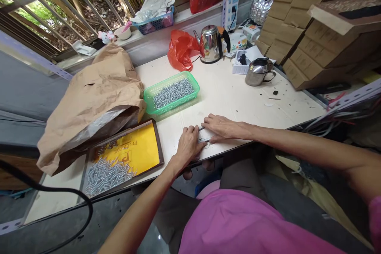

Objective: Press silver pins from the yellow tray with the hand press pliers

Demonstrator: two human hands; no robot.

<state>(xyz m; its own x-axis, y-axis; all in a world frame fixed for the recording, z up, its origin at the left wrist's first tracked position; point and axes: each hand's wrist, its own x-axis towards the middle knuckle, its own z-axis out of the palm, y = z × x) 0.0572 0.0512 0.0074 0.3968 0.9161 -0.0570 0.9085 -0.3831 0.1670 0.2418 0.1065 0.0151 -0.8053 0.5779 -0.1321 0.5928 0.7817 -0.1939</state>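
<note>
My left hand (188, 143) rests at the table's front edge, its fingers curled down and its thumb pointing towards my other hand. Just right of it, my right hand (222, 127) lies low over the tabletop with bent fingers pressed together. Between the two, a thin greyish strip or row of small parts (201, 128) shows in part; my fingers hide most of it. Beyond my hands stands a green plastic basket (195, 94) holding many small silver metal pins. To the left, a shallow dark-rimmed tray (160, 154) with a yellow lining holds a heap of similar pins.
A large brown paper sack (98, 87) lies behind the tray. Farther back are a red plastic bag (180, 49), a steel kettle (210, 45) and a small steel pot (256, 74). Cardboard boxes (321, 43) are stacked at the right. A black cable (89, 210) hangs at the left.
</note>
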